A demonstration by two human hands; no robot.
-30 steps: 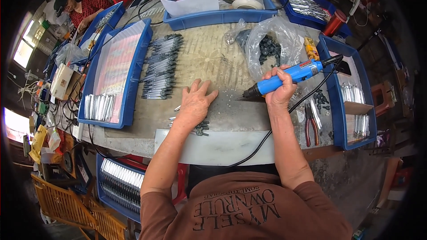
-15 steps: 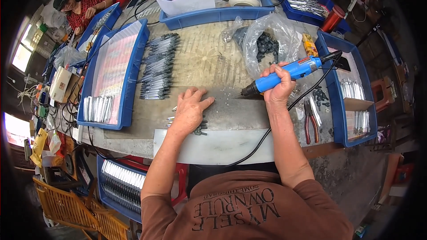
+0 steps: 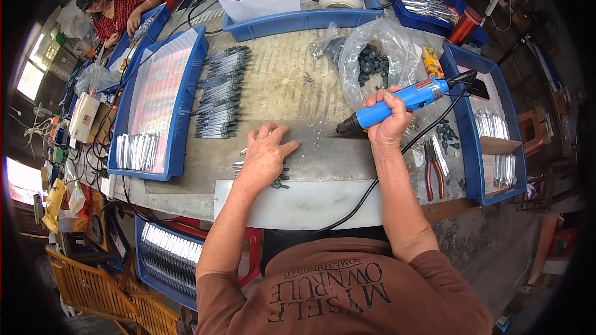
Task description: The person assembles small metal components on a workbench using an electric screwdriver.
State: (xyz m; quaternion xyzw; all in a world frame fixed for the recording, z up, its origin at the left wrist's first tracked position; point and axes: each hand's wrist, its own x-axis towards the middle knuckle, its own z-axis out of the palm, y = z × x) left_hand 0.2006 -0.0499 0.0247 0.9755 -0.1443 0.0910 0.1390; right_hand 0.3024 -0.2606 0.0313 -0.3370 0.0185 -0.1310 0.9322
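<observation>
My right hand (image 3: 390, 121) is wrapped round a blue electric screwdriver (image 3: 417, 95), tilted so its dark tip points left and down over the table. Small screws (image 3: 318, 138) lie scattered just left of that tip. My left hand (image 3: 266, 154) rests palm down on the table, thumb apart and fingers stretched. Partly covered by it are several thin silvery pieces with dark ends (image 3: 280, 178); what lies under the palm is hidden. Beyond this hand, similar silvery pieces with dark ends (image 3: 220, 90) are stacked in a long row.
Blue trays stand left (image 3: 192, 93), right (image 3: 470, 149) and at the back (image 3: 298, 22). A clear bag (image 3: 403, 56) holds dark parts. Red-handled pliers (image 3: 434, 177) lie right of my forearm, near the screwdriver's black cable (image 3: 357, 209). A co-worker (image 3: 127, 9) sits far left.
My hands and the screwdriver stay almost still. At the far left, the co-worker's hand has moved down to the tray there.
</observation>
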